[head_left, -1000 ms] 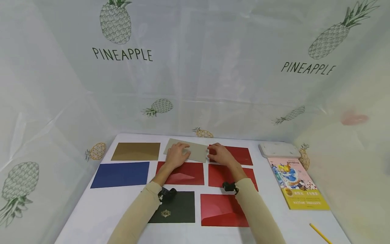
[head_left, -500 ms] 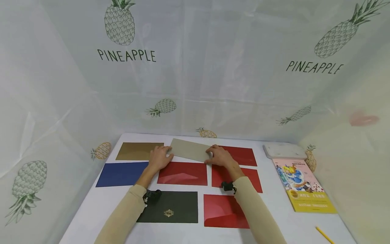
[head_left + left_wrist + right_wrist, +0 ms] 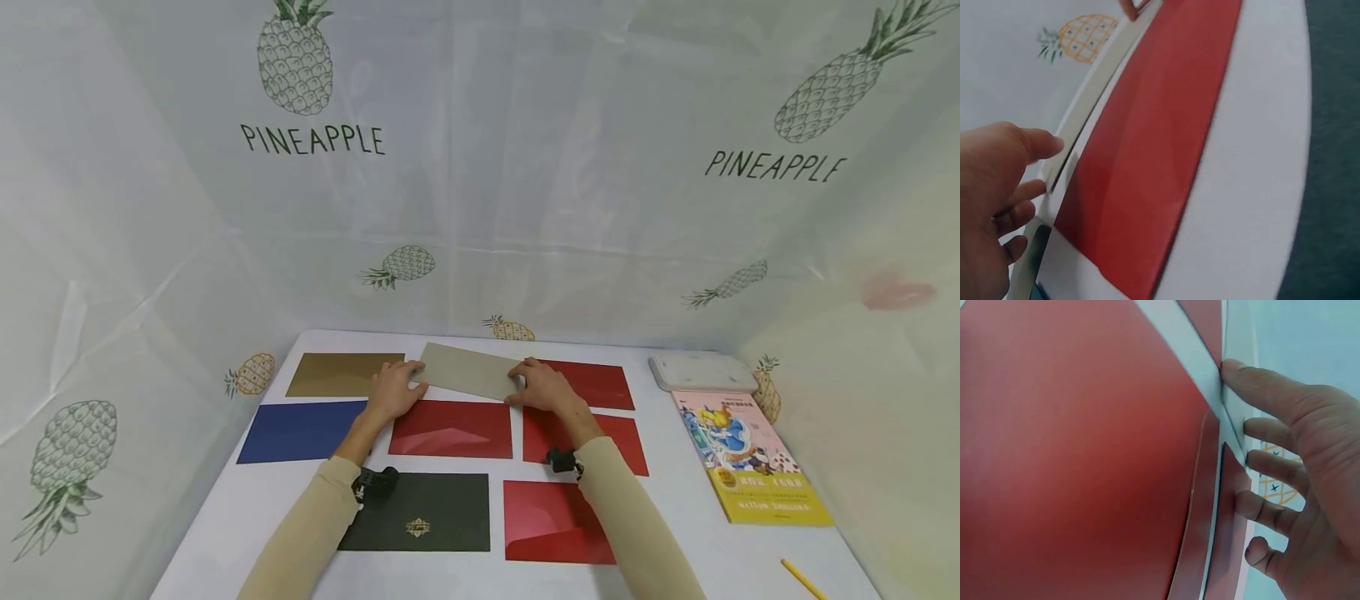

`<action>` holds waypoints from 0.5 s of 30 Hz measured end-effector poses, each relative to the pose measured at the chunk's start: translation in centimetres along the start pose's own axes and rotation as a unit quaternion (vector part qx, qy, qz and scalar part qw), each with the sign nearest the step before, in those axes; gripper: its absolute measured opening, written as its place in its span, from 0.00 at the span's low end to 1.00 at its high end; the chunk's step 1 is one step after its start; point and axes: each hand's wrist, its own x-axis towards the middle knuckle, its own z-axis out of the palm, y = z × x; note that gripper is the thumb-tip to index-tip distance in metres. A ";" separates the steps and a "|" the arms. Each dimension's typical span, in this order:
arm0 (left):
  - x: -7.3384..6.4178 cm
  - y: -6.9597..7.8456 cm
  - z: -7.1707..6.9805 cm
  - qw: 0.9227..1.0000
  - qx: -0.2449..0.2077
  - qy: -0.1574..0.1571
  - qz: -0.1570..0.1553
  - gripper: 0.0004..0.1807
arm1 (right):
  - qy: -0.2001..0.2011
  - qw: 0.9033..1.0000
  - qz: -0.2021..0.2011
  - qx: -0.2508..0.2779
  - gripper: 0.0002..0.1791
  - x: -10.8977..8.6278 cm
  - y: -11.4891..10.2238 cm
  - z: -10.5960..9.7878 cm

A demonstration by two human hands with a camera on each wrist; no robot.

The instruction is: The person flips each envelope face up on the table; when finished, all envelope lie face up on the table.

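Observation:
A flat grey-beige envelope (image 3: 468,369) lies slightly slanted at the back middle of the table. At its left end, my left hand (image 3: 392,390) holds the short edge, thumb toward the near corner. The right hand (image 3: 547,387) grips the opposite end with thumb and curled fingertips at the edge. In the left wrist view, the left thumb (image 3: 1047,144) meets the pale strip of the envelope. From the right wrist, the right thumb (image 3: 1260,384) shows at the near corner, other fingers spread along the edge. Just in front lies a red envelope (image 3: 450,429).
Around lie a gold envelope (image 3: 341,375), a blue one (image 3: 300,431), a dark green one (image 3: 442,500) with a gold emblem, and more red ones (image 3: 558,521). At right are a picture book (image 3: 738,454), a white case (image 3: 701,371) and a yellow pencil (image 3: 802,578).
My left hand has slid left off the top of the beige envelope to its left end. The right hand has closed in on the right end. Over the last half second both stay nearly still.

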 end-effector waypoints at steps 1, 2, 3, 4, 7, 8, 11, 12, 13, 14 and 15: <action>0.0 -0.2 0.0 1.000 -0.010 -0.004 0.000 0.24 | 0.001 1.000 0.000 0.003 0.34 0.0 0.0 0.0; 0.1 -0.3 0.0 1.000 -0.021 -0.007 0.000 0.25 | 0.003 1.000 -0.001 0.006 0.34 -0.1 0.0 0.1; 0.1 -0.4 -0.1 0.999 -0.034 -0.009 0.002 0.25 | 0.004 1.000 -0.002 0.008 0.34 -0.1 0.0 0.1; 0.1 -0.5 -0.2 0.999 -0.049 -0.010 0.003 0.25 | 0.005 1.000 -0.002 0.009 0.34 -0.1 0.1 0.2; 0.0 -0.6 -0.5 0.997 -0.080 -0.010 0.013 0.27 | 0.009 1.000 -0.007 0.012 0.34 -0.1 0.2 0.3; -0.1 -0.6 -0.6 0.996 -0.088 -0.008 0.018 0.26 | 0.008 1.000 -0.007 0.011 0.34 -0.1 0.3 0.3; -0.2 -0.6 -0.6 0.994 -0.100 0.000 0.031 0.25 | 0.006 1.000 -0.011 0.007 0.35 -0.2 0.3 0.1; -0.2 -0.6 -0.6 0.994 -0.103 0.004 0.034 0.24 | 0.004 1.000 -0.013 0.006 0.35 -0.2 0.4 0.0; -0.2 -0.7 -0.6 0.994 -0.107 0.010 0.035 0.23 | 0.003 1.000 -0.015 0.001 0.36 -0.3 0.4 -0.1; -0.2 -0.8 -0.5 0.993 -0.111 0.014 0.036 0.21 | 0.001 1.000 -0.018 -0.004 0.36 -0.3 0.4 -0.2; -0.2 -0.8 -0.5 0.993 -0.112 0.020 0.036 0.21 | 0.000 1.000 -0.021 -0.006 0.36 -0.3 0.5 -0.2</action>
